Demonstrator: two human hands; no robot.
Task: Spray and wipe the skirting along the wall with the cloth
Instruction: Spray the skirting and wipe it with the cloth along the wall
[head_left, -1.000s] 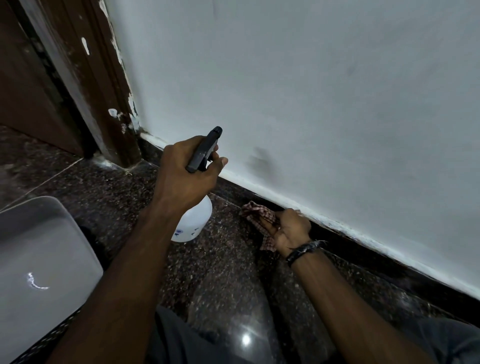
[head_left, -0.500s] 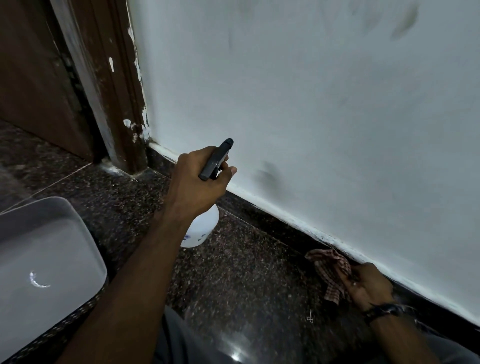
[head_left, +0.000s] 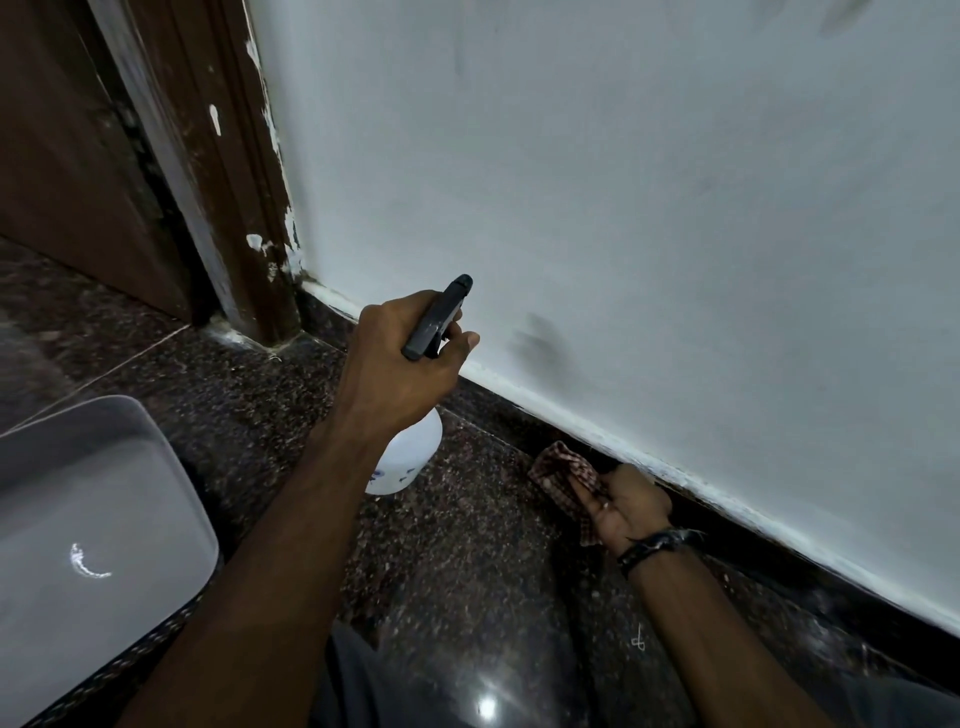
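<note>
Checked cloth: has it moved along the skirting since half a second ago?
Yes. The checked cloth, gripped by the right hand, has slid back left along the skirting, toward the door frame, closing on the spray bottle.

The white spray bottle (head_left: 410, 457) has small blue marks on it, too blurry to read.

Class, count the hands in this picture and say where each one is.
2. The left hand grips the white plastic spray bottle above the floor; the right hand holds the red checked cloth against the dark skirting. None seems hidden.
</note>
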